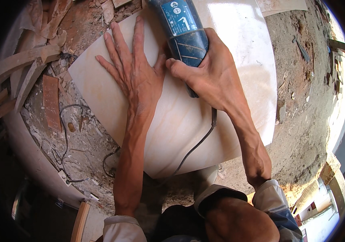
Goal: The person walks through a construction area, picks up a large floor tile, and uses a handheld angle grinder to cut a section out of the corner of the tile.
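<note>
A large glossy cream tile (172, 133) with faint veining lies before me. My left hand (140, 72) rests flat on it, fingers spread, its thumb side close to the tool. My right hand (204, 72) is wrapped round the rear body of a dark blue angle grinder (186, 38), which points away from me over the tile. The grinder's head and disc lie beyond the top edge of the picture. From its rear end a black cord (196, 145) runs down across the tile towards me.
Broken tile strips (27, 60) are heaped at the left. A reddish-brown piece (52, 103) lies on rubble beside a loose black cable (64, 133). Rough, sandy ground (297, 101) stretches to the right. My bent knee (241, 218) is at the near edge.
</note>
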The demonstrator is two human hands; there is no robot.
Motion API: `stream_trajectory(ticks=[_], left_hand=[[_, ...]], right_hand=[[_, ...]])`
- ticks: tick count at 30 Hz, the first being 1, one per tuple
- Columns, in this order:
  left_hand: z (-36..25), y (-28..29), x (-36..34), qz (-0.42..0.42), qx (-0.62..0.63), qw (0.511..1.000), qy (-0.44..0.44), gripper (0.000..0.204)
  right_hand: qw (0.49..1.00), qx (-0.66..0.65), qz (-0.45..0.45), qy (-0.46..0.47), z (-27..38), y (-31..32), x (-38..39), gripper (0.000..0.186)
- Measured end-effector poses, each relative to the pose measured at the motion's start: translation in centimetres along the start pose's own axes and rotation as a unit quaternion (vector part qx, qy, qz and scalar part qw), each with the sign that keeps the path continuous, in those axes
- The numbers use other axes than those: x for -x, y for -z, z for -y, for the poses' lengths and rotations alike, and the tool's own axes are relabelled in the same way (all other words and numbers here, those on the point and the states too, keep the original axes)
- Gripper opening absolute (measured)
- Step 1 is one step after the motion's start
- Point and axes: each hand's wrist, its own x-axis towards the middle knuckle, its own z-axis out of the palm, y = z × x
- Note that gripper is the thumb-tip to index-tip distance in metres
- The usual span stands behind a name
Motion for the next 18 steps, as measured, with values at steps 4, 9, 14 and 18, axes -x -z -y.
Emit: stream_trajectory(ticks=[4, 9, 14, 18], left_hand=[[-0.03, 0.11, -0.03, 0.002, 0.000, 1.000, 0.003, 0.108], [-0.03, -0.01, -0.03, -0.002, 0.002, 1.000, 0.000, 0.109], [-0.08, 0.00, -0.02, -0.001, 0.004, 1.000, 0.001, 0.110], [0.01, -0.17, 0.08, -0.001, 0.006, 1.000, 0.001, 0.110]], right_hand=[[1.000, 0.001, 0.001, -0.002, -0.02, -0.03, -0.03, 0.070], [1.000, -0.001, -0.001, 0.003, -0.01, 0.04, -0.01, 0.071], [1.000, 0.001, -0.001, -0.002, -0.04, 0.01, -0.02, 0.072], [1.000, 0.003, 0.001, -0.006, -0.19, 0.01, -0.04, 0.073]])
